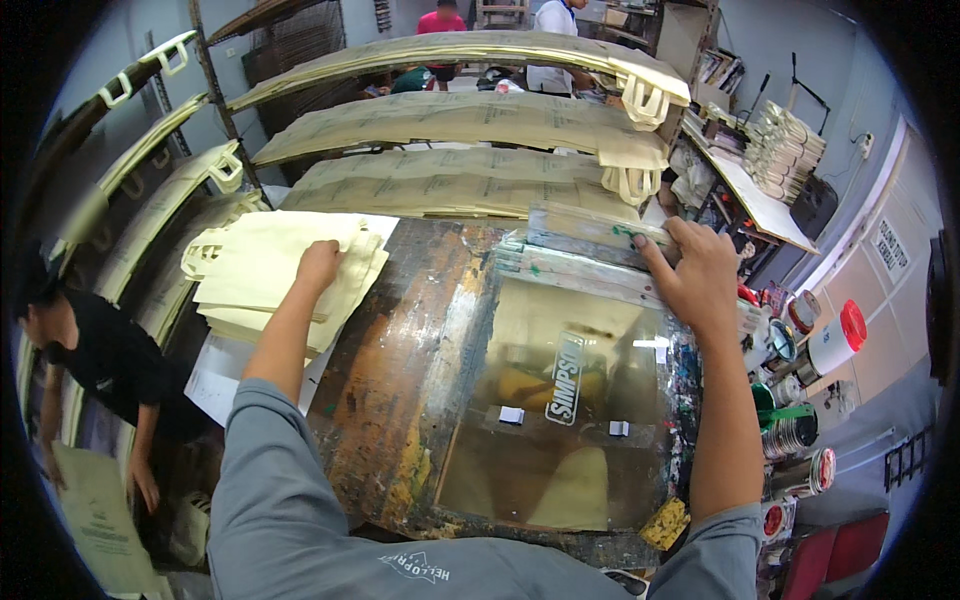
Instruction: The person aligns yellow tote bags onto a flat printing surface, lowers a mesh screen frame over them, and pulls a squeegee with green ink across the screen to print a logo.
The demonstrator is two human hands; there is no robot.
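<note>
In the head view, the left hand [318,264] is curling its fingers over the edge of the stacked cream tote bags [250,262]; whether they are pinching the top one, I cannot tell. The right hand [697,262] is grasping an ink-stained wooden bar [588,237], apparently steadying it. The bags are lying left of a glossy rectangular panel [535,318], presumably for easy reach. Their matte fabric is contrasting with the paint-crusted worktable [368,440], where a porous yellow sponge [664,525] is sitting near the panel's corner.

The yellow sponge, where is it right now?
In the head view, the yellow sponge is at the lower right, by the near right corner of the paint-stained table, just left of the person's right forearm.
</note>
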